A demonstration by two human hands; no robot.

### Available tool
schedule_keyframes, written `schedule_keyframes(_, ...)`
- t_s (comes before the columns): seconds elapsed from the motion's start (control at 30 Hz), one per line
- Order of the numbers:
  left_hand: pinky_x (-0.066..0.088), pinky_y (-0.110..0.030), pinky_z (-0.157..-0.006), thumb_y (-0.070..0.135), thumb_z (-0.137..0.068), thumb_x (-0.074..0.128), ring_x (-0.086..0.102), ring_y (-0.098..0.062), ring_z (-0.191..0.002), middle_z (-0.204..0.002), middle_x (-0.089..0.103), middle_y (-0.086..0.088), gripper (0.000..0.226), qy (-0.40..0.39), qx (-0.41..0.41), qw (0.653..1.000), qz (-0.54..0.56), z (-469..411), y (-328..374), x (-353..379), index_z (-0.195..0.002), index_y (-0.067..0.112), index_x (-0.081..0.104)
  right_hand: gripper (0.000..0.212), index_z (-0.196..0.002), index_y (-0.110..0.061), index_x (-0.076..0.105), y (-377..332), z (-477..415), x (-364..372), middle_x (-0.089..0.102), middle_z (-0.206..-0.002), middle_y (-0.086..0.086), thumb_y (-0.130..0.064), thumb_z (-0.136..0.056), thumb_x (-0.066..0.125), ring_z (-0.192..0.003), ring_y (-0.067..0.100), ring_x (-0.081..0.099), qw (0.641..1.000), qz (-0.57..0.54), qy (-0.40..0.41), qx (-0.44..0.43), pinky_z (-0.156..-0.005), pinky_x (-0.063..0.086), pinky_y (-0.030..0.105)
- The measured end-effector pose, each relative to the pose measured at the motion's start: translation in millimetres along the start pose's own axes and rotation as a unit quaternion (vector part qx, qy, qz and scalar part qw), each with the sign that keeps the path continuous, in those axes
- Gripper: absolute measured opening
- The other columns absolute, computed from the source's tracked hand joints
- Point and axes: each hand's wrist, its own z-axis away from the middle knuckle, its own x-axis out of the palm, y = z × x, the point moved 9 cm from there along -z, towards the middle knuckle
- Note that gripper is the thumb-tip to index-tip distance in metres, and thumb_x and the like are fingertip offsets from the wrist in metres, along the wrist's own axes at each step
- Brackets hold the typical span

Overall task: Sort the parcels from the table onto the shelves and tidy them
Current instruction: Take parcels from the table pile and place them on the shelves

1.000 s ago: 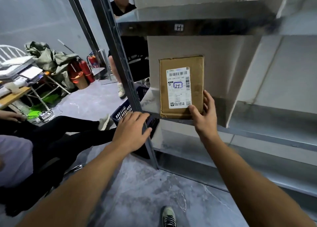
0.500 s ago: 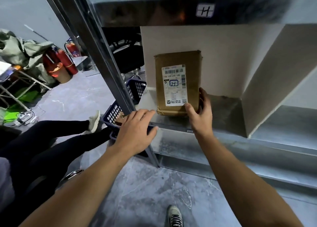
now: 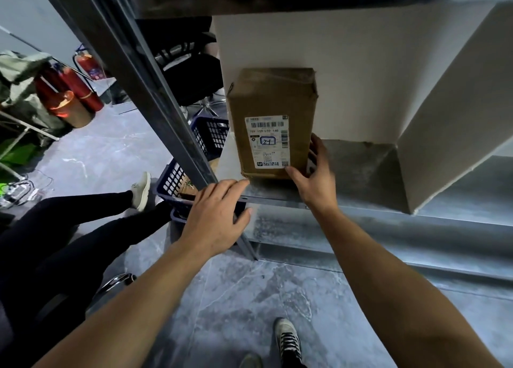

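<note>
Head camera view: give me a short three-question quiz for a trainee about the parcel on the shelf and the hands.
1. True or false: the cardboard parcel lies flat on the shelf, label down.
2. Which hand grips the parcel?
3. The basket beyond the shelf post is: A red, B blue, C green.
Key: 1 false, it stands upright, label facing the camera. 2 the right hand, at the lower right corner; the left hand is open and grips nothing. 3 B.
</note>
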Motion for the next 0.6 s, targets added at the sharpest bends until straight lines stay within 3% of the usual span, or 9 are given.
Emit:
schedule_keyframes(0.23,0.034,-0.040,-0.107,0.046,-0.094,0.050,0.042,-0.020,-0.123,-0.138,0.046,0.003,0.056,-0.002,0.003,1.000,0.003,5.0,-11.3,2.3,-0.145,0.025,0.037,0.079,-0.150,-0.032,0.034,4.6,-1.7,11.1,0.055,-0.138,-0.009,-0.018,-0.086,0.078,-0.122,0.001,0.051,1.000,-0.008,0.006,0.023,-0.107,0.047,0.031)
schedule_keyframes(0.43,0.033,-0.040,-0.107,0.045,-0.095,0.050,0.041,-0.020,-0.123,-0.138,0.047,0.002,0.055,-0.001,0.008,1.000,0.001,10.6,-15.6,-1.3,-0.144,0.024,0.039,0.076,-0.148,-0.036,0.034,3.0,0.7,13.4,0.055,-0.138,-0.009,-0.026,-0.086,0.077,-0.127,0.012,0.053,1.000,0.015,0.003,0.022,-0.108,0.048,0.039)
schedule_keyframes(0.6,0.033,-0.040,-0.108,0.044,-0.095,0.051,0.041,-0.021,-0.125,-0.139,0.047,0.002,0.055,-0.002,0.027,1.000,0.003,18.6,-11.5,-11.5,-0.144,0.023,0.039,0.066,-0.150,-0.027,0.036,0.4,30.8,-8.8,0.043,-0.151,0.003,-0.036,-0.093,0.068,-0.136,0.024,0.045,0.990,0.136,0.018,0.029,-0.112,0.042,0.044)
